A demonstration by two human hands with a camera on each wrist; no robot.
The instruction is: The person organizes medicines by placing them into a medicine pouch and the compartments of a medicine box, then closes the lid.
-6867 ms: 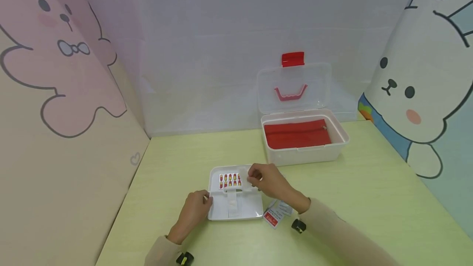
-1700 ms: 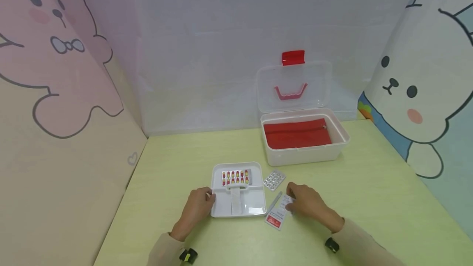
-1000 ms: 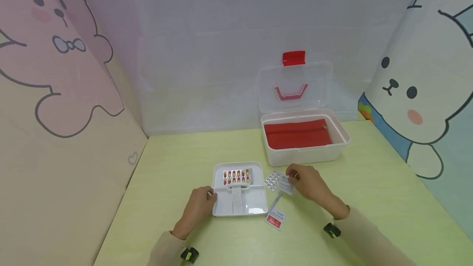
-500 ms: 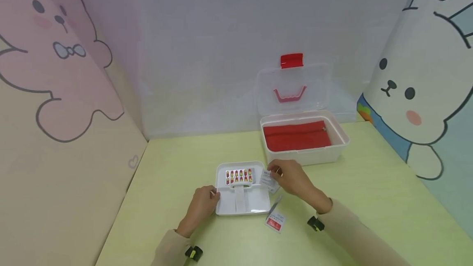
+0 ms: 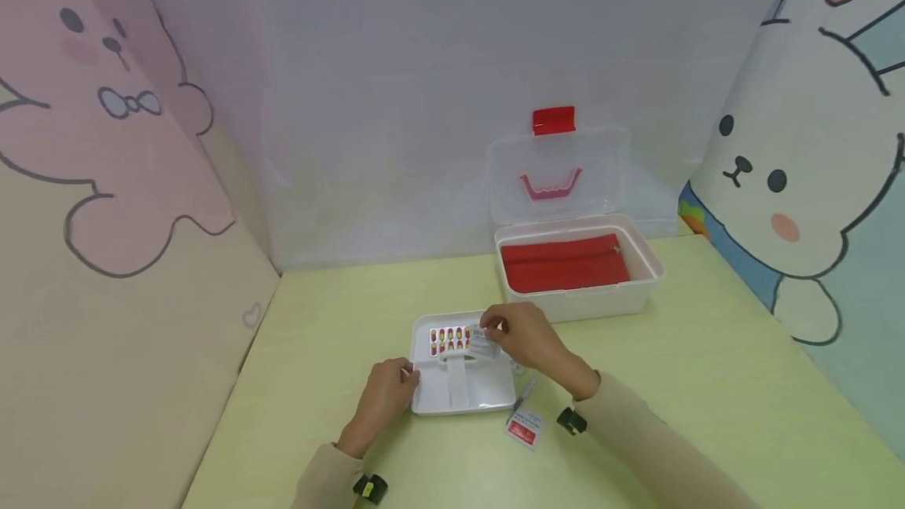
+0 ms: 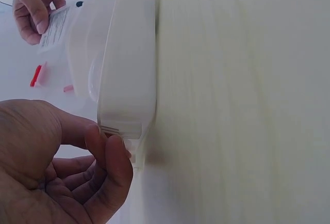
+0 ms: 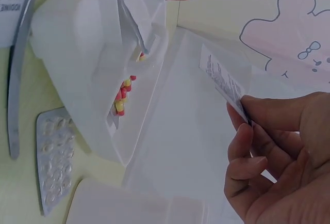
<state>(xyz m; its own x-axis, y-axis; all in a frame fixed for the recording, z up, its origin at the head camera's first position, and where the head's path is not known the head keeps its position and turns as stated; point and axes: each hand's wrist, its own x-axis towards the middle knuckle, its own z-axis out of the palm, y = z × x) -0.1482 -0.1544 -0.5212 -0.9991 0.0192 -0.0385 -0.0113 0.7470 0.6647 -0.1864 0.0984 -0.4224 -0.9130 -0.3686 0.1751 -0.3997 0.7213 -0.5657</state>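
Note:
My left hand (image 5: pixel 385 395) pinches the left edge of a white plastic tray (image 5: pixel 488 397) between thumb and forefinger. Inside the tray are a blister pack of red and yellow capsules (image 5: pixel 445 342) and a white strip (image 5: pixel 458 385) hanging from a raised handle. Above the tray's upper right part, my right hand (image 5: pixel 532 340) holds a small flat white sachet (image 7: pixel 221 77) with printed text, gripped at one end by thumb and fingers. In the head view this sachet overlaps the right end of the capsule pack.
Right of the tray lie tweezers (image 5: pixel 526 389), a packet with a red label (image 5: pixel 523 430) and a silver blister pack (image 7: pixel 55 154), mostly hidden by my right hand in the head view. Behind stands an open white box (image 5: pixel 587 306) containing a red zip pouch (image 5: pixel 566 265).
My right hand picked up the sachet from the table right of the tray and carried it left over the tray. The left hand stays on the tray's edge.

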